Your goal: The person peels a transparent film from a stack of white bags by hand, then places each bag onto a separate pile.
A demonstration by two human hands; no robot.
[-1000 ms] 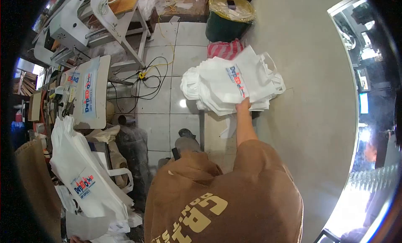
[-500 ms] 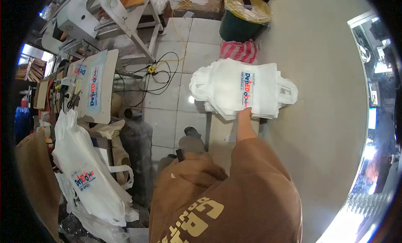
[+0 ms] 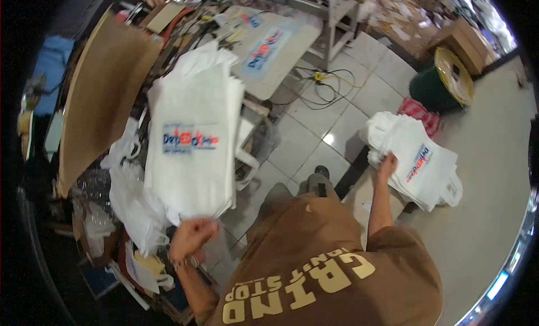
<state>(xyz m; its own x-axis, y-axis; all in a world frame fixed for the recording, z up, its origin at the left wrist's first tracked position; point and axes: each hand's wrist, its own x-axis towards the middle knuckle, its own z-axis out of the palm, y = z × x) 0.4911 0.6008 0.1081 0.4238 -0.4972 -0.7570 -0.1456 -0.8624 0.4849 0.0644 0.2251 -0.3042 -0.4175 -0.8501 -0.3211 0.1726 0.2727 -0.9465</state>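
Observation:
White bags with blue and red "DepED" print lie in two stacks. At the lower edge of the left stack (image 3: 191,107) is my left hand (image 3: 193,236), its fingers curled together; what they hold, if anything, is hard to make out. On the right, my right hand (image 3: 386,166) is closed at the near edge of the other bag stack (image 3: 424,163), fingers on the top white bag. That stack rests along a pale surface, its handles sticking out at both ends.
A printed board (image 3: 281,51) stands beyond the left stack. Cables (image 3: 325,87) lie on the tiled floor (image 3: 300,140). A green bin (image 3: 435,90) and a red-striped bag (image 3: 418,115) are behind the right stack. A curved brown panel (image 3: 106,101) rises at left.
My view has turned left, so the left stack is now nearer the middle. My left hand has come into view at its lower edge. My right hand stays at the right stack.

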